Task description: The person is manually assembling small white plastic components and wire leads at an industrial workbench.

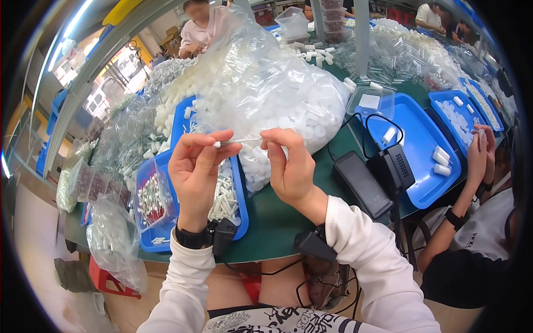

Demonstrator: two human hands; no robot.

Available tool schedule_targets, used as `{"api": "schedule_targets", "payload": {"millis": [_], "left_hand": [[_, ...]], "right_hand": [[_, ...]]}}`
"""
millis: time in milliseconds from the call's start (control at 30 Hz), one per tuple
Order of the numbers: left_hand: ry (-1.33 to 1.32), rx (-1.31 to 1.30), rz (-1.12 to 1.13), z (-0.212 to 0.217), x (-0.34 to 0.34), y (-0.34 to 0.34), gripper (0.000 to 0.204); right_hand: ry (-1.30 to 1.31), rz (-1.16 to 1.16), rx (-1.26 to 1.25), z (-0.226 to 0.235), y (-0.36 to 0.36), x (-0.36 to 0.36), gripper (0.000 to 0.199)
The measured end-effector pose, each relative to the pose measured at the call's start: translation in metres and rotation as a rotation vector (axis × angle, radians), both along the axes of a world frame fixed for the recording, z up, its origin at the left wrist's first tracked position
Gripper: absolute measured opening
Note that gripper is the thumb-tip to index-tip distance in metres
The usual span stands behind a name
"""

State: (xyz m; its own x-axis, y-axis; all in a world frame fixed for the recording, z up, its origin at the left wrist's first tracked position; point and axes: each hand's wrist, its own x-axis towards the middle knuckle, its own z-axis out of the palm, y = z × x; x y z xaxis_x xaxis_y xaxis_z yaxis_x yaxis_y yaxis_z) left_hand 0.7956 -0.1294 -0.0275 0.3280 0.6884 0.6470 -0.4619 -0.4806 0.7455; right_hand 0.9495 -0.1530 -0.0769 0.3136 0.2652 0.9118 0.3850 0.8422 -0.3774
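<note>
Held up over the table's front edge, a thin clear-looking rod with a white cap-like end (217,144) spans my two hands. My left hand (194,169) grips the white end between thumb and fingers. At the rod's other end, my right hand (291,169) pinches with thumb and forefinger; its tip is hidden there. Under my left hand, a blue tray (242,213) holds small white tubes (223,195). Within the tray's left part sits a clear plastic box (145,191) of thin white-tipped sticks, some red. Beyond my hands rests a large clear bag (300,83) of white translucent caps (313,119).
To the right, black electronic boxes (363,183) with cables lie beside a blue tray (425,191) holding a few white cylinders (441,161). A co-worker's hands (482,144) work at far right. Another person (202,30) sits across the table. Bagged parts (125,136) pile up at left.
</note>
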Motion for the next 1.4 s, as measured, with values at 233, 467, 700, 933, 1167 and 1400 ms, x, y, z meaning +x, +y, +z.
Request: {"api": "schedule_targets", "payload": {"millis": [233, 467, 700, 933, 1167, 1400], "left_hand": [[-0.02, -0.029, -0.016, -0.001, -0.001, 0.001, 0.01], [-0.037, -0.046, -0.017, -0.002, -0.003, 0.003, 0.01], [0.032, -0.045, 0.027, -0.002, -0.004, 0.004, 0.01], [0.232, -0.01, 0.204, -0.009, 0.002, 0.014, 0.011], [0.338, -0.002, 0.257, -0.009, -0.003, 0.012, 0.011], [0.435, -0.04, 0.309, -0.006, 0.0, 0.011, 0.011]], "right_hand": [[0.01, 0.027, -0.021, 0.0, 0.001, 0.0, 0.019], [-0.027, -0.011, -0.023, -0.001, 0.004, 0.0, 0.019], [-0.091, -0.033, -0.009, 0.0, 0.005, -0.001, 0.021], [-0.201, -0.188, -0.072, 0.001, 0.013, 0.004, 0.017], [-0.252, -0.163, -0.009, 0.006, 0.009, 0.007, 0.013], [-0.256, -0.173, -0.056, 0.002, 0.01, 0.006, 0.011]]}}
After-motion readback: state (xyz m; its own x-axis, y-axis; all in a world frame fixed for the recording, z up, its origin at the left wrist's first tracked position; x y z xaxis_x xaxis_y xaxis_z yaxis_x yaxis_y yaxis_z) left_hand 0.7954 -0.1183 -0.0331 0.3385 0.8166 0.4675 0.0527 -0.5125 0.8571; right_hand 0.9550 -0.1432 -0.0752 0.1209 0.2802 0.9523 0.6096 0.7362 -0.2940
